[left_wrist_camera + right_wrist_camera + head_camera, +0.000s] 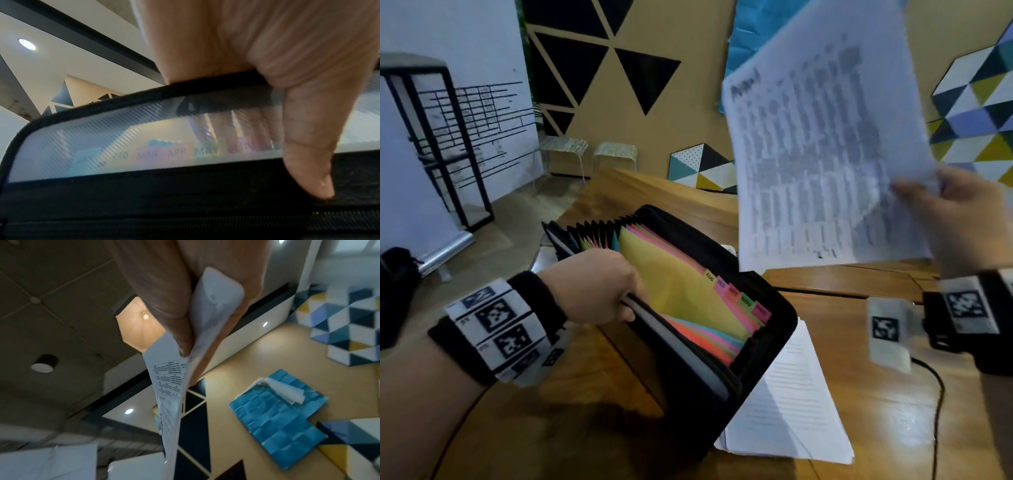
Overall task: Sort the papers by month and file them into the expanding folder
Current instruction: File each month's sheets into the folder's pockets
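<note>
Expanding folder (688,308): stands open on the wooden table (876,394), its accordion pockets fanned out and coloured month tabs AUG to NOV (736,294) along the edge nearest the loose papers.
Left hand (592,287): clamped on the folder's near front wall, thumb (308,154) outside, fingers curled inside, pulling a pocket open.
Right hand (959,219): well above the folder, pinching the printed sheets (822,154) by their lower corner.
Remaining stack (791,404): white papers lying flat on the table, just beside the folder and partly under its end.
Handling: the sheets look light and limp; held at one corner they bow and may fan apart, so a grip nearer the bottom edge's middle would probably steer them in more cleanly. The folder seems soft-walled and needs bracing.
View differences: only the left wrist view shows MAR, APR, MAY tabs (176,152) through the translucent front panel; the right wrist view shows the sheets (170,394) edge-on, curling, thumb (164,305) pressed on top.
</note>
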